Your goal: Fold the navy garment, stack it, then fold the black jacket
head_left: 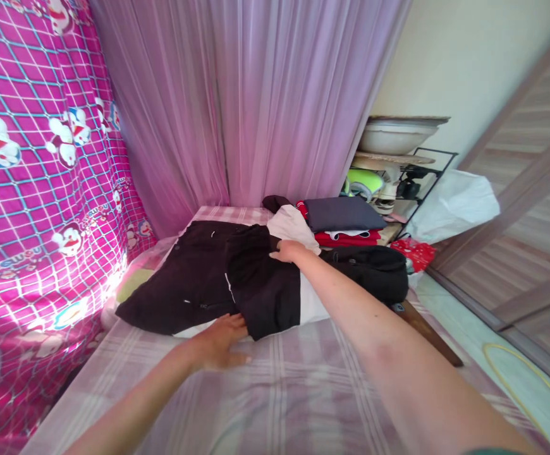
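A black and white jacket [194, 272] lies spread on the bed, with a black part folded over towards its middle. My right hand [290, 251] reaches across to the far side of this fold, its fingers closed on the black cloth. Nearer to me, my left hand [222, 341] rests at the jacket's front edge. Its fingers lie flat against the cloth and the thumb points out to the right. The fingertips are partly hidden by the fold.
Right of the jacket lie a rolled black garment [374, 272] and folded clothes [344, 215]. A plaid sheet [294, 392] covers the bed. Behind hangs a purple curtain [256, 95], at left a pink patterned curtain [42, 189]. A rack [439, 170] with a basin [396, 136] stands back right.
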Demonstrator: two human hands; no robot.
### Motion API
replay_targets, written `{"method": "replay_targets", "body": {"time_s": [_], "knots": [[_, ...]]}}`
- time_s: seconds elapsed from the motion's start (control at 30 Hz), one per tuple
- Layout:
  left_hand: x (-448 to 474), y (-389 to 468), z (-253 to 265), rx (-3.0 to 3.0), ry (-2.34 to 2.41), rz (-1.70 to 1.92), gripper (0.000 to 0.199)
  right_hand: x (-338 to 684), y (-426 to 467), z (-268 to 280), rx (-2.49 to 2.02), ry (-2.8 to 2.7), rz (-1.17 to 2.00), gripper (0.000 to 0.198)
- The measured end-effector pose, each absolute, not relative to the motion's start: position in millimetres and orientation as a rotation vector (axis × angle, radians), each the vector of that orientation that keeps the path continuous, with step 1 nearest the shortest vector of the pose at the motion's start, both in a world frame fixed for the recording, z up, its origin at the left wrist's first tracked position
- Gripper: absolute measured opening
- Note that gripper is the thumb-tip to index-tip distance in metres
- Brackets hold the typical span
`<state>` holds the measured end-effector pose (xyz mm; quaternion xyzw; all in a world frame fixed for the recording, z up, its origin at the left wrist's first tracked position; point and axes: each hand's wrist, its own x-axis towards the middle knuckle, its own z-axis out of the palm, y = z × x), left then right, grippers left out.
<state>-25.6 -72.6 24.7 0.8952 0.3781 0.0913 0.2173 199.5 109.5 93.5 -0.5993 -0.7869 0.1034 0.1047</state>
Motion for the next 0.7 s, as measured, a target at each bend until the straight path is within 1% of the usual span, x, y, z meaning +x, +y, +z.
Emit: {"method": "replay_targets", "body": {"time_s": [0.1, 0.2, 0.27, 0.37, 0.4, 0.47, 0.57, 0.63, 0.7], "knots": [[-38.0, -70.4, 41.1, 2.302, 1.047, 0.193, 0.043, 212.9, 98.9, 80.5, -1.907, -2.380, 0.344, 0.035], [-48.0, -45.8, 61.7, 2.152, 1.359, 0.176, 0.043, 239.6, 76.2, 78.7, -1.982, -2.380, 0.324, 0.042], [-49.6, -23.2, 66.3, 2.164, 1.550, 0.286, 0.042, 259.8, 53.8, 77.3, -2.013, -2.334, 0.294, 0.050], [-40.6, 3.9, 51.0, 2.309, 1.663, 0.465, 0.043, 285.9, 15.2, 63.1, -2.092, -2.209, 0.249, 0.058], [-35.1, 8.7, 41.2, 2.365, 1.668, 0.471, 0.048, 292.6, 2.5, 54.1, -2.135, -2.181, 0.248, 0.057], [-22.8, 10.9, 18.8, 2.442, 1.673, 0.394, 0.055, 303.7, -20.7, 32.2, -2.208, -2.173, 0.271, 0.049], [-10.4, 3.0, -9.5, 2.467, 1.674, 0.204, 0.056, 317.4, -46.7, 5.2, -2.234, -2.176, 0.370, 0.036], [-9.2, -2.6, -18.9, 2.486, 1.660, 0.158, 0.057, 325.3, -55.4, 2.0, -2.202, -2.206, 0.412, 0.031], [-11.3, -4.4, -20.4, 2.508, 1.642, 0.146, 0.057, 330.2, -55.7, 12.7, -2.183, -2.268, 0.398, 0.026]]}}
